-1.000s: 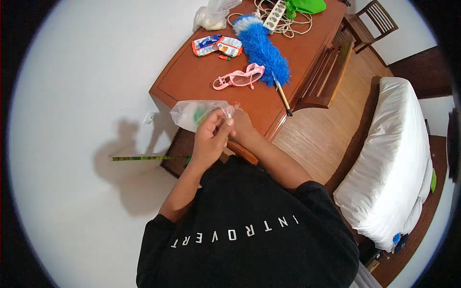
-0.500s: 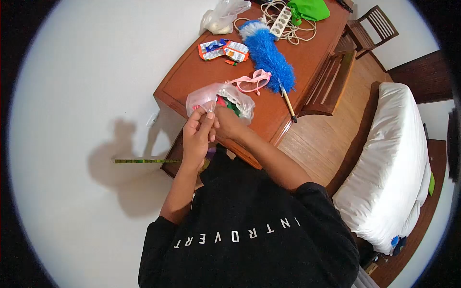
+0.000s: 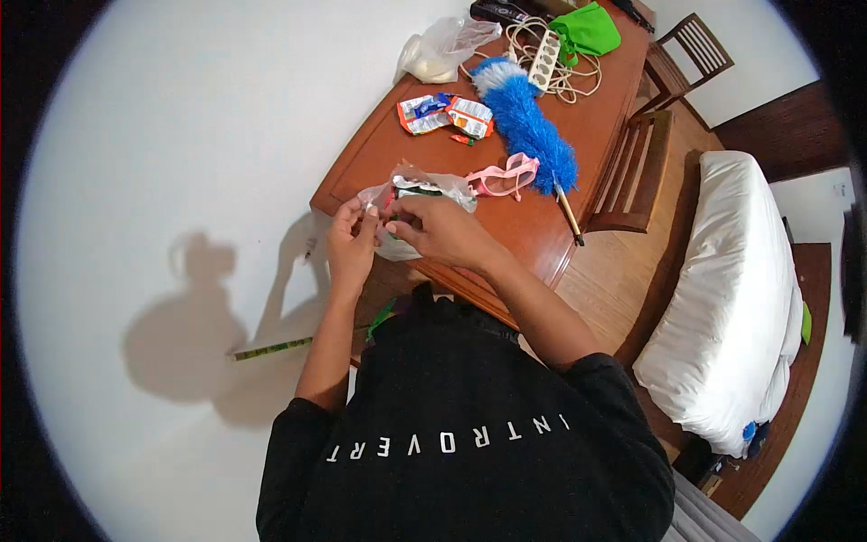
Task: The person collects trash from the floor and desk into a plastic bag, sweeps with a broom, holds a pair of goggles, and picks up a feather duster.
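"The right hand [image 3: 447,233] has come out in front of the plastic bag [image 3: 449,186]; can't tell whether it grips."
"The left hand [image 3: 353,240]?"
"Pinching its edge, by the table's [image 3: 359,172] near end. Looks light, limp, slippery; best held by the rim."

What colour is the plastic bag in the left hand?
The bag is see-through and whitish, best seen in the head view.

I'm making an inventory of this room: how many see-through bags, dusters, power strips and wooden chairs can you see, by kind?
See-through bags: 2 (held bag, far bag)
Dusters: 1 (blue duster)
Power strips: 1 (white power strip)
Wooden chairs: 2 (near chair, far chair)
Total: 6
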### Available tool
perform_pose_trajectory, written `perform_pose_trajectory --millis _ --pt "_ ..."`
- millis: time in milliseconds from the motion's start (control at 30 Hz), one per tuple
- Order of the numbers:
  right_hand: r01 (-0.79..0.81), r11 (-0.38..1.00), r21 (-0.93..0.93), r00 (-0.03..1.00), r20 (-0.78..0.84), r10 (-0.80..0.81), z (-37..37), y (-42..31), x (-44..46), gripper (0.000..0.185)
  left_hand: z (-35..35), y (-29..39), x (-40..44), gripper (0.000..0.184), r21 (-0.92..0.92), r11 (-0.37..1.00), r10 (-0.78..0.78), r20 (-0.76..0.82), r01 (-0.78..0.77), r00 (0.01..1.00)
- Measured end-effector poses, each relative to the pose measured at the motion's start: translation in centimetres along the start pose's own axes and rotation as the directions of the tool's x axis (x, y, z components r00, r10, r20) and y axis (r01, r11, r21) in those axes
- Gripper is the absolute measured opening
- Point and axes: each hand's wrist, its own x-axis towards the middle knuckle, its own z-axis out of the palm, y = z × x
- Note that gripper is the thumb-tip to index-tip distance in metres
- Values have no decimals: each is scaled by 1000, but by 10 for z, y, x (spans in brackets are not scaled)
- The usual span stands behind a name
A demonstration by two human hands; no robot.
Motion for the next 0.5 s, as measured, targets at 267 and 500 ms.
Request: perform_pose_trajectory --millis 267,500 --pt "-79 928 364 899 -377 224 -22 47 24 24 -12 -5 20 20 135 985 99 55 -106 994" --pt "-299 954 20 820 -506 267 -44 133 58 32 -5 -4 18 24 224 967 123 -9 -118 992"
